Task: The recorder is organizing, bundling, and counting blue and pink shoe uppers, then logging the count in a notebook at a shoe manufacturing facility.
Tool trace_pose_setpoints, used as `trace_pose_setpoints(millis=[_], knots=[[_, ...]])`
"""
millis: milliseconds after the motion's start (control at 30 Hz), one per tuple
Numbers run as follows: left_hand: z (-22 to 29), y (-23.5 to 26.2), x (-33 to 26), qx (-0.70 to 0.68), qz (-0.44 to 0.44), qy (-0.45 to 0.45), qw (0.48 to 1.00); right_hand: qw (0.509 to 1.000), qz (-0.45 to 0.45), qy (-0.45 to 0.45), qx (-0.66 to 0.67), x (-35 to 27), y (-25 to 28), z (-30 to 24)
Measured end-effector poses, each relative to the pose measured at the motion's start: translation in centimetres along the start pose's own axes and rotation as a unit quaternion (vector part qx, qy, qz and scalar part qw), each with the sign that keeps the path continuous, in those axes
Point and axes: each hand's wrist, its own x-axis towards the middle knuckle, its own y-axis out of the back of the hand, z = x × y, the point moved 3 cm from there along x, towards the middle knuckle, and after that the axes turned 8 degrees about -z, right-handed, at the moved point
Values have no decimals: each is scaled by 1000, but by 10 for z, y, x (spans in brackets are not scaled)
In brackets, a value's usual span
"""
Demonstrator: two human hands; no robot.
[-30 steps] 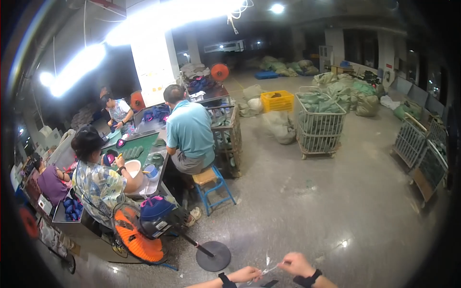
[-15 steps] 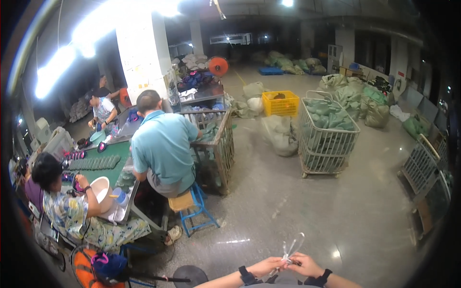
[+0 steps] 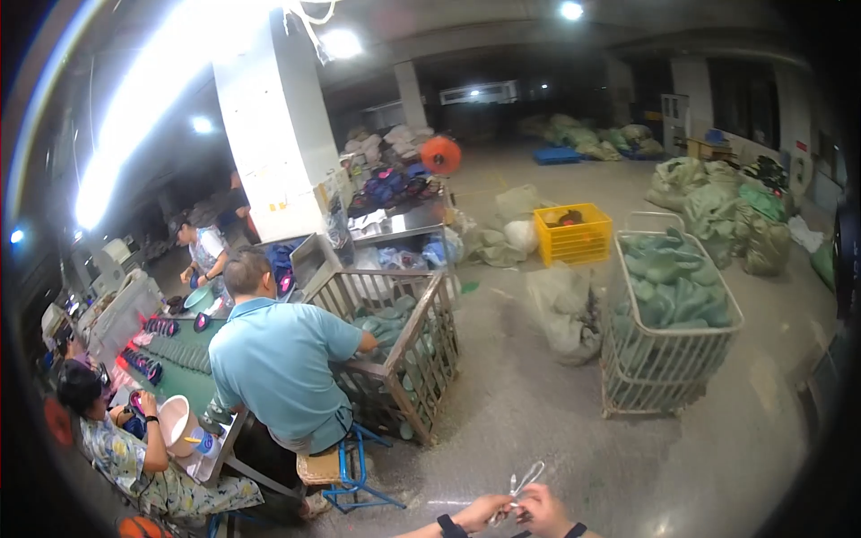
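Note:
My left hand [image 3: 484, 511] and my right hand [image 3: 543, 511] meet at the lower edge, close in front of me. Pinched between their fingertips is a thin whitish looped cord [image 3: 528, 478], its loop standing up above the fingers. Its lower part is hidden behind the hands, and its exact kind is too small to tell. Dark bands circle both wrists. Neither hand touches anything else.
Ahead right stands a wheeled cart [image 3: 668, 359] heaped with green foot-shaped pieces. A seated worker in a blue shirt [image 3: 278, 363] reaches into a wooden crate [image 3: 421, 359]. Beyond are a yellow crate [image 3: 574, 238], a pale sack [image 3: 565, 314] and several bulging sacks [image 3: 762, 233].
My view has moved forward and shifted, so the cart, crate and seated worker appear nearer. Both hands still hold the cord and sit slightly lower and further left in the picture.

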Motion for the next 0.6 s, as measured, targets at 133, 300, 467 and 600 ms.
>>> trace_pose_setpoints(millis=[133, 300, 467, 600], knots=[[77, 47, 36, 284, 63, -73, 954, 991, -118, 69, -9, 111, 8, 79], [186, 116, 87, 353, 243, -162, 889, 964, -223, -110, 92, 254, 22, 162], [314, 163, 171, 366, 263, -352, 821, 954, -211, -109, 186, 387, 79, 212], [419, 194, 224, 403, 227, -316, 828, 939, -192, -211, 191, 499, 133, 230]])
